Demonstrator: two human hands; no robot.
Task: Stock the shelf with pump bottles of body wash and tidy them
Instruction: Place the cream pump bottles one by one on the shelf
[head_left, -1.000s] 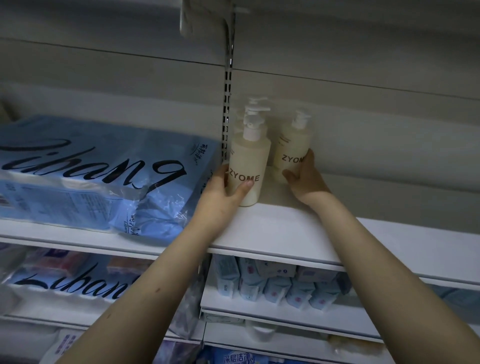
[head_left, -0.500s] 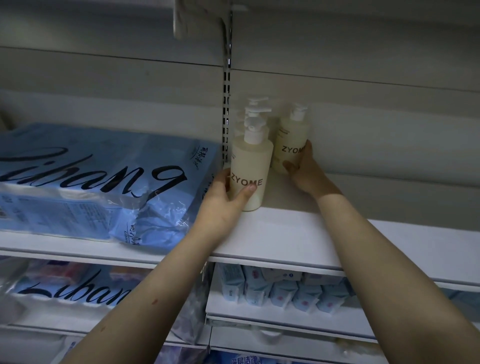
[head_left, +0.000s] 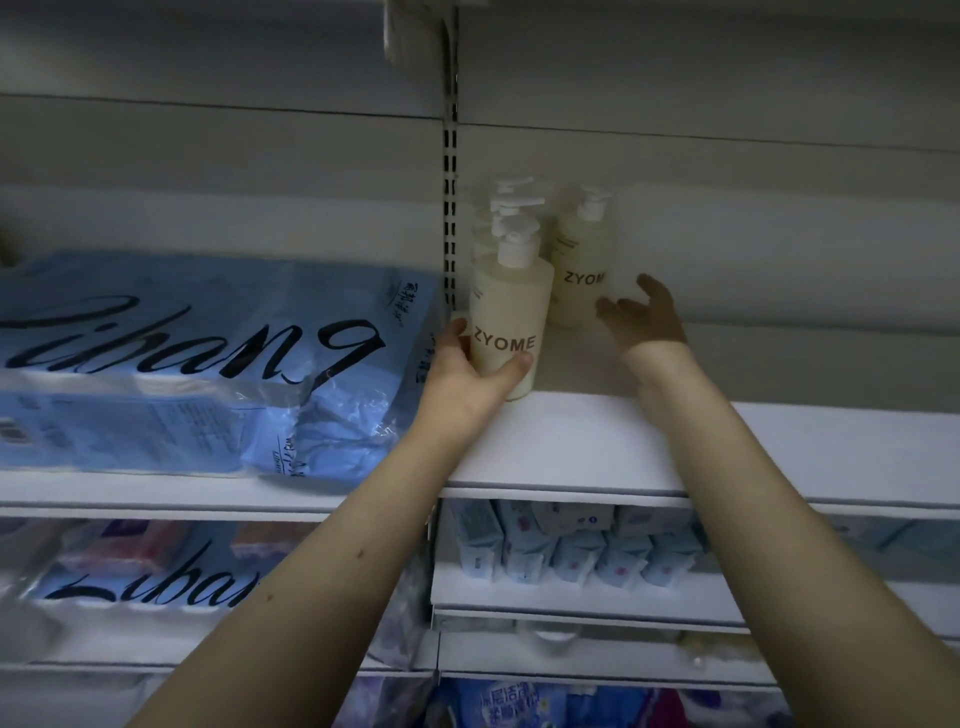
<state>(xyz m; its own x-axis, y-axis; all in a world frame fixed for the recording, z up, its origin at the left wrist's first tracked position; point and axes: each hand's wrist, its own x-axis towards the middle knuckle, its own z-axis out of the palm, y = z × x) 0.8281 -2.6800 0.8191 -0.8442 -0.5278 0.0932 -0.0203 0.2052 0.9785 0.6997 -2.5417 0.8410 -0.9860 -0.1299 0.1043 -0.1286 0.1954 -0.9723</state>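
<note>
Upward, left hand (head_left: 467, 376) grips front bottle (head_left: 511, 306); right hand (head_left: 644, 319) spread loose beside rear bottle (head_left: 579, 270).

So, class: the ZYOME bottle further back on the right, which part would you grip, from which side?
Rear bottle: likely its round body at label height, from the open right, where the right hand hovers. It stands upright; the front bottle crowds its left.

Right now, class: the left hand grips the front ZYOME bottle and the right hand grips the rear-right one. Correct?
Not quite. The head view shows the right hand open, fingers spread beside the rear-right bottle, not gripping it. The left hand does grip the front bottle.
</note>
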